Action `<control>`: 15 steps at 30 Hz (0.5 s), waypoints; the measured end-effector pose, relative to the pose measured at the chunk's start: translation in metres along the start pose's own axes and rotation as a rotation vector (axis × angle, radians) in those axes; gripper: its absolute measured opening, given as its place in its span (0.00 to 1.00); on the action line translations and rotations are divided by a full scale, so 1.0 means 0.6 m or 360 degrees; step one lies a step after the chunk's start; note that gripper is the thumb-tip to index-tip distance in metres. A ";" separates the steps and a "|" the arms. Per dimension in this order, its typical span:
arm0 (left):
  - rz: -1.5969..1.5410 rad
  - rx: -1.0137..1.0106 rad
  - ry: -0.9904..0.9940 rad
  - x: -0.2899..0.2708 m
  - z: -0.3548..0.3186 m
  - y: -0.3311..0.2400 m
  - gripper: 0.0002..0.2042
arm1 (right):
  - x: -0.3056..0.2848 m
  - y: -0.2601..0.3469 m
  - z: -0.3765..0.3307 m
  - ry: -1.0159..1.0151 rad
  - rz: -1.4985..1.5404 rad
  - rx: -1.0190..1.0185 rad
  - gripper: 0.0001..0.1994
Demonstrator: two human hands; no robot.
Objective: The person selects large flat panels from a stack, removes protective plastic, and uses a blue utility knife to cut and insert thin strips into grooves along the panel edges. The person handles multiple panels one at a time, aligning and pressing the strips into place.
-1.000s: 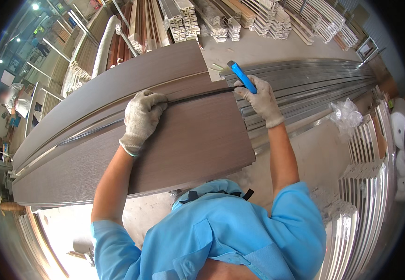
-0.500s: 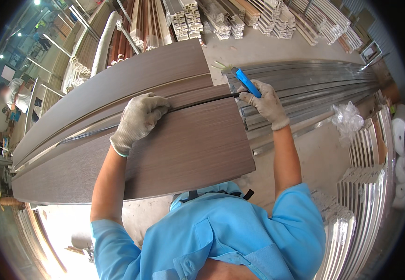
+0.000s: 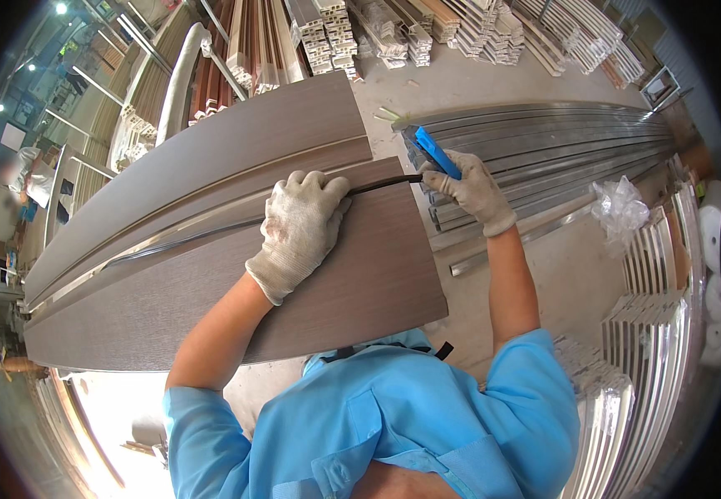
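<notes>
Two long brown wood-grain panels, a near one (image 3: pixel 352 266) and a far one (image 3: pixel 236 137), lie side by side before me. A thin, flexible black strip (image 3: pixel 385 180) runs along the near panel's far edge, trailing loose to the left. My left hand (image 3: pixel 302 229), in a whitish glove, is closed over the strip, its fingers curled and partly hidden. Beyond the panel's right end, my gloved right hand (image 3: pixel 478 195) grips a blue utility knife (image 3: pixel 438 154) and pinches the strip's end. Between the hands the strip bows slightly upward.
Grey metal profiles (image 3: pixel 543 133) are stacked to the right on the floor. Crumpled clear plastic (image 3: pixel 620 212) rests beside them, above white slatted profiles (image 3: pixel 651 358). Bundled profiles (image 3: pixel 327 37) line the far side. A person (image 3: pixel 32 175) is at the far left.
My left hand has slid right along the strip, nearer the panel's end. The strip between my hands has gone from nearly straight to slightly bowed. My right hand has barely shifted.
</notes>
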State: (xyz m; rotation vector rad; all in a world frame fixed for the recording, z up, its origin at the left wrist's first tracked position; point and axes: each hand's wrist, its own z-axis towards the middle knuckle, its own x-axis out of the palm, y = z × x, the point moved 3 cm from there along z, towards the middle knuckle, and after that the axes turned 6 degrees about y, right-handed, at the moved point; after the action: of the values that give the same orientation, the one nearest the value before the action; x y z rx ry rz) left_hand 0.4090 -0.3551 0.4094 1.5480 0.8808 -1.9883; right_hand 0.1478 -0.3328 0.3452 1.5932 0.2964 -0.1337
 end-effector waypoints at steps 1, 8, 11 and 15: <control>-0.0017 0.0016 0.0004 0.000 0.000 -0.003 0.10 | -0.001 0.001 0.001 0.0015 0.0017 -0.0017 0.12; -0.0080 -0.0068 0.0119 0.013 0.006 -0.014 0.23 | -0.002 -0.001 0.007 0.0108 0.0148 0.0085 0.11; -0.0042 -0.0009 0.0072 0.015 0.016 -0.011 0.25 | -0.002 -0.005 0.007 0.0086 0.0178 0.0103 0.10; -0.0099 0.0024 0.0131 0.016 0.029 -0.002 0.26 | 0.002 -0.008 0.005 0.0086 0.0227 0.0082 0.12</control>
State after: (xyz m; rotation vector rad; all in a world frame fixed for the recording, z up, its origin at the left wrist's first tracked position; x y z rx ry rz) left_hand 0.3941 -0.3665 0.4033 1.6399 0.9596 -1.9908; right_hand 0.1480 -0.3355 0.3400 1.6654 0.2218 0.0117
